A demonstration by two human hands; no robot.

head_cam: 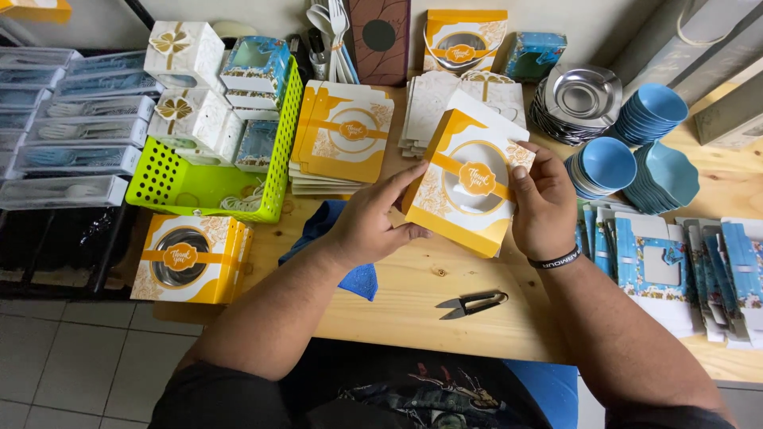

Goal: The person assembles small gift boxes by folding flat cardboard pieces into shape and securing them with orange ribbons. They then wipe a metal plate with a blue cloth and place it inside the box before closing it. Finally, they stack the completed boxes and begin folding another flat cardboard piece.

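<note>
— So, from the head view, where do we stand?

— We have the yellow-and-white gift box [465, 191] lifted off the worktop [421, 294], tilted, its round window facing up at us. Our left hand [367, 226] clasps its lower left edge, thumb under and fingers curled on the side. Our right hand [543, 208] grips the right edge, fingertips [518, 171] pressing on the face near the window.

— Which step would we call this?

— We judge it the shaping of the box: both hands closed on it, squaring or checking the carton before it is shut. Whether anything sits inside, we cannot tell.

— And around the box?

— Behind it, a stack of flat yellow blanks [342, 135] and a stack of white blanks [433, 103]. Right of the box, blue bowls [608, 163] and silver dishes [584, 99]. In front of it, small thread snips [473, 302] lie on the wood. Left and in front of the box, a finished yellow box [191, 258] stands at the worktop's edge, with the green basket [211, 187] behind it.

— What does the next move call for?

— We think a firm hold with the left hand while the right tucks the flaps, keeping the corners square so the window film doesn't buckle.
</note>
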